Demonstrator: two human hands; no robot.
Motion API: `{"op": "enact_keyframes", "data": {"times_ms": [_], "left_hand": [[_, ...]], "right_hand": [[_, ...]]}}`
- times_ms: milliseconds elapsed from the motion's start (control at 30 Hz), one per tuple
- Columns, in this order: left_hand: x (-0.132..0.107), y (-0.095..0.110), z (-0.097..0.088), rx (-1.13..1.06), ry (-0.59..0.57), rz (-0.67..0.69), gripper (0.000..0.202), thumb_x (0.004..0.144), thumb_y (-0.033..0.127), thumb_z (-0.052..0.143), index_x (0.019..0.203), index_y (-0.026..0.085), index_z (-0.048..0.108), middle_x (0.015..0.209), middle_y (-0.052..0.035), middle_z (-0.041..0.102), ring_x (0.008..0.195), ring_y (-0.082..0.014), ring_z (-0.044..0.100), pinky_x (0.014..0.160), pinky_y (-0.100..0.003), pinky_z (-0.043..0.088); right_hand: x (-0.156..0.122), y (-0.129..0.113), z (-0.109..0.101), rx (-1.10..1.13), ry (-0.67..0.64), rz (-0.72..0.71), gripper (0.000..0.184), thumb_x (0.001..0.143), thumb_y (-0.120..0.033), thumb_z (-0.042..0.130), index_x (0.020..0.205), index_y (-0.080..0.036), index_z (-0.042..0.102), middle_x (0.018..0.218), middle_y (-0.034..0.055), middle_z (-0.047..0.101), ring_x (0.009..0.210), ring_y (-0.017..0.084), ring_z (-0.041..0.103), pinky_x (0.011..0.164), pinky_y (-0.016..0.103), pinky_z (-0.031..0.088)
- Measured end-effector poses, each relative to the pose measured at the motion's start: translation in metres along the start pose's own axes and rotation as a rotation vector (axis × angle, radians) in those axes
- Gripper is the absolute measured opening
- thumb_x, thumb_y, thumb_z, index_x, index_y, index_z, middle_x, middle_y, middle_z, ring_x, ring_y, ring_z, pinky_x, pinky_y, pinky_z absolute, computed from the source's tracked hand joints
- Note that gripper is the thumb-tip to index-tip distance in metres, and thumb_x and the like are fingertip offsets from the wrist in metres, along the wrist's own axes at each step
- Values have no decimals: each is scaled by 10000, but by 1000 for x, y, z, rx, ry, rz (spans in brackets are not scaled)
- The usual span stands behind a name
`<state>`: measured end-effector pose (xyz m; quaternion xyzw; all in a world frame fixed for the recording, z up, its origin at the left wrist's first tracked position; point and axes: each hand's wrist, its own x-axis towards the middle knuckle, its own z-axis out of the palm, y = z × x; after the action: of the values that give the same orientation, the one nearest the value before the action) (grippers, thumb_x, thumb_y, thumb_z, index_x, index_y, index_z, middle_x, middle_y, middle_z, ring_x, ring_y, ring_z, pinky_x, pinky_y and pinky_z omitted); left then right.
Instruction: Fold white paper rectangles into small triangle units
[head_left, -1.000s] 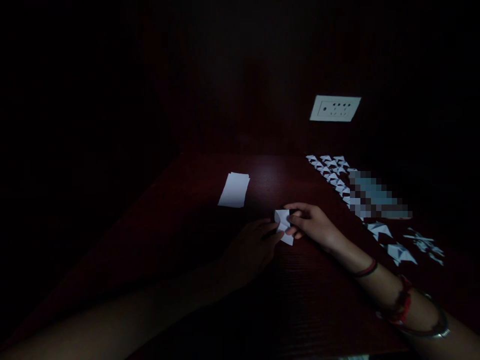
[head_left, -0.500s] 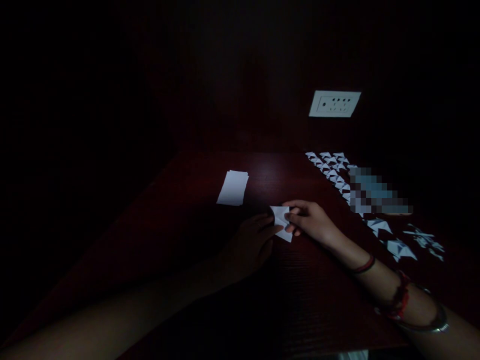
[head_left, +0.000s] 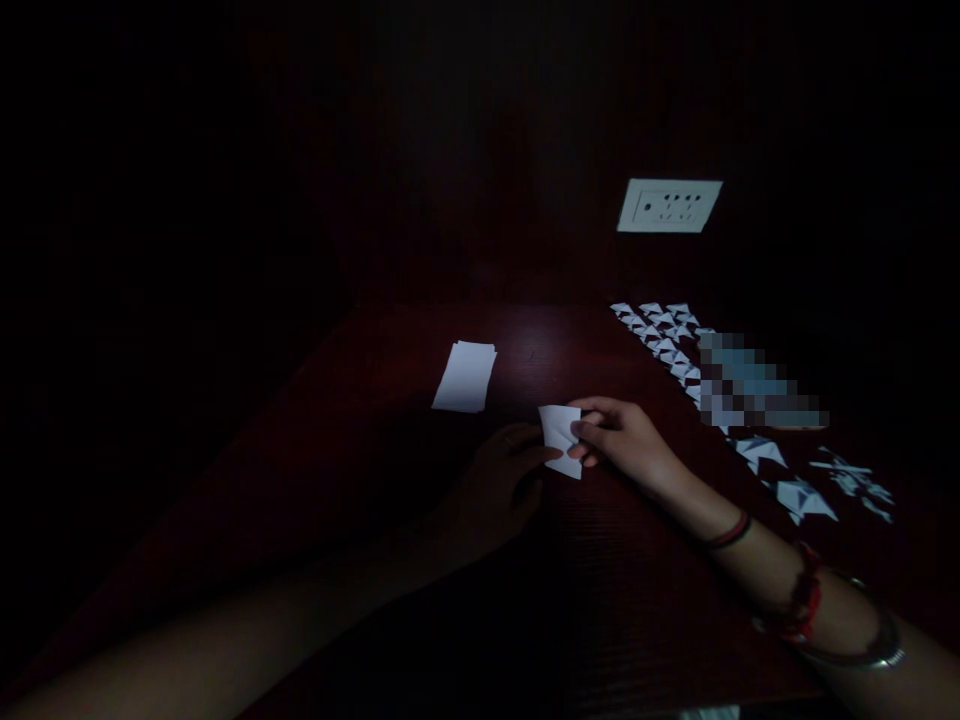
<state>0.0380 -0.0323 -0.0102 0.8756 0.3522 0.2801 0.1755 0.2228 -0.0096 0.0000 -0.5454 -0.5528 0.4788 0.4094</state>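
Note:
A small creased piece of white paper (head_left: 559, 432) is held between my two hands above the dark red table (head_left: 360, 370). My right hand (head_left: 619, 440) pinches its right edge, thumb on the near face and fingers behind. From the left, my left hand (head_left: 502, 480) grips the paper's other edge, with the thumb across its lower part; shadow hides much of this hand. Beyond the hands lies a stack of white paper sheets (head_left: 466, 376).
Folded white paper pieces (head_left: 667, 350) stand in rows along the right side, with two larger-looking ones (head_left: 804, 498) nearer. Paper scraps (head_left: 855, 475) lie beside them. A blurred-out flat object (head_left: 757, 385) rests behind. A socket plate (head_left: 670, 206) is on the back wall.
The paper has risen slightly and turned a little more upright in my hands. My left fingers have shifted slightly on it; my right hand has barely moved.

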Motion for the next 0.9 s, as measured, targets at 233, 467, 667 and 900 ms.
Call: {"op": "enact_keyframes", "data": {"times_ms": [233,467,667,900], "left_hand": [[2,2,-1,-30,7,-46,295,772,181,479,1064,200,512,1183,-38,437,1130,-175,356,960,-373,319],[2,1,-1,33,-10,-21,344,775,205,481,1119,212,476,1212,-39,420,1158,-197,319,963,-409,308],[-3,-2,4,191,18,64,349,807,209,440,1156,216,435,1210,-35,422,1169,-208,296,949,-421,320],[-6,3,3,368,-6,107,320,836,221,397,1151,185,440,1168,-56,457,1162,-241,298,937,-430,320]], "right_hand": [[1,1,0,-12,5,1,254,682,-182,530,930,-130,530,605,-10,551,509,124,605,399,181,480],[0,-2,0,-24,3,1,255,676,-183,527,926,-138,534,610,-16,544,516,118,603,407,180,478],[0,-2,0,-8,8,14,273,685,-188,530,952,-137,519,600,-19,542,500,118,597,404,189,480],[1,-1,-3,-106,-96,-73,286,715,-217,504,993,-153,516,623,-21,541,519,114,594,442,203,480]]}}
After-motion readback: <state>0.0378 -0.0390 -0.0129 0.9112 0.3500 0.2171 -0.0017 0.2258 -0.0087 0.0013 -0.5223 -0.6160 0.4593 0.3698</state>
